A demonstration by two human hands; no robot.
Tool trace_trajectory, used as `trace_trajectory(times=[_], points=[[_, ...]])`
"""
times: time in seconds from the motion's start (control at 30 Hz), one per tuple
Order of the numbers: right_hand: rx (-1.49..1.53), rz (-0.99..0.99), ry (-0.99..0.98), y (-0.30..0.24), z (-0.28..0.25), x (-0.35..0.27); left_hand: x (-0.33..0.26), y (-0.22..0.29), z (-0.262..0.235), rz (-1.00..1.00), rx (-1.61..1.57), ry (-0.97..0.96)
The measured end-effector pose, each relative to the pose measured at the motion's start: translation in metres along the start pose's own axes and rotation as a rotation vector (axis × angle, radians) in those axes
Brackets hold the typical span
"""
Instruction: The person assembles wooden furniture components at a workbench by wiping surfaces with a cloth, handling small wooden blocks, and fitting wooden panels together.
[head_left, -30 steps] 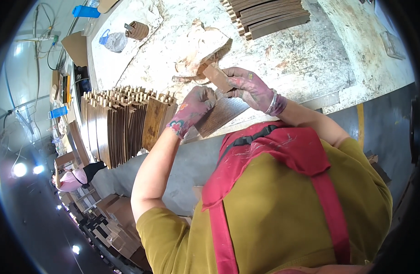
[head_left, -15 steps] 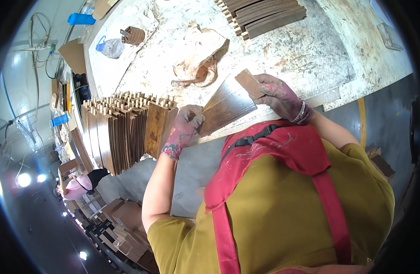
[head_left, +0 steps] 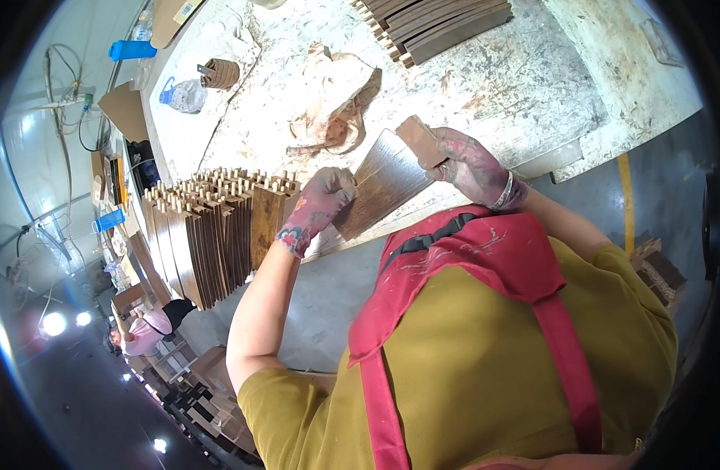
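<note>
My left hand (head_left: 322, 205), in a stained floral glove, grips the lower left edge of a dark stained wooden panel (head_left: 382, 182) tilted over the front edge of the white workbench (head_left: 501, 86). At the panel's upper right corner my right hand (head_left: 471, 166), gloved too, holds a small brown sanding block (head_left: 421, 141) against the wood. A crumpled brown rag (head_left: 332, 106) lies on the bench just behind the panel.
A row of several dark panels (head_left: 219, 231) stands on edge to my left. More stacked panels (head_left: 438, 23) lie at the bench's far side. A tape roll (head_left: 219, 73), a plastic bag (head_left: 184, 94) and a blue bottle (head_left: 131, 50) sit far left. Another person (head_left: 144, 333) is below left.
The panel has been lifted off the bench surface and turned toward me. My left hand slid down to its left edge, and my right hand moved right with the block.
</note>
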State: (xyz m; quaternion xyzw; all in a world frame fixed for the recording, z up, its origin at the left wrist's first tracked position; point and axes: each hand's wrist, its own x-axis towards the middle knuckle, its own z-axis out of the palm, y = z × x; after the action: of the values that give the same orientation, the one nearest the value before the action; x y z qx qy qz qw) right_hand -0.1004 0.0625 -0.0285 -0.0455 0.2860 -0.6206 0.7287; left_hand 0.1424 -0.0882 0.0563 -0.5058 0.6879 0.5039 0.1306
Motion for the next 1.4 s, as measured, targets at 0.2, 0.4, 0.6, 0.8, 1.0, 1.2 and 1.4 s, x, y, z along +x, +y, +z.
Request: trace_trajectory(times=[0.2,0.4,0.6,0.8,1.0,1.2,1.4], points=[[0.022,0.015,0.003,-0.002,0.000,0.006,0.024,-0.008,0.001,0.145,0.044,-0.082],[0.034,-0.003,-0.054,0.004,-0.010,0.010,0.049,0.008,0.012,0.257,0.199,0.010],[0.089,-0.033,-0.008,0.004,-0.001,0.013,0.045,0.032,0.013,0.180,-0.075,0.026],[0.007,-0.040,-0.031,0.001,0.006,0.022,0.009,0.019,-0.011,0.355,-0.497,0.313],[0.024,-0.083,-0.066,0.000,0.006,0.033,-0.028,0.000,0.029,0.352,0.382,0.530],[-0.044,-0.079,-0.083,-0.006,0.006,0.036,-0.023,-0.013,0.075,0.364,0.422,0.537],[-0.287,-0.179,-0.103,-0.022,0.009,0.031,-0.011,0.008,0.073,0.350,0.595,0.624]])
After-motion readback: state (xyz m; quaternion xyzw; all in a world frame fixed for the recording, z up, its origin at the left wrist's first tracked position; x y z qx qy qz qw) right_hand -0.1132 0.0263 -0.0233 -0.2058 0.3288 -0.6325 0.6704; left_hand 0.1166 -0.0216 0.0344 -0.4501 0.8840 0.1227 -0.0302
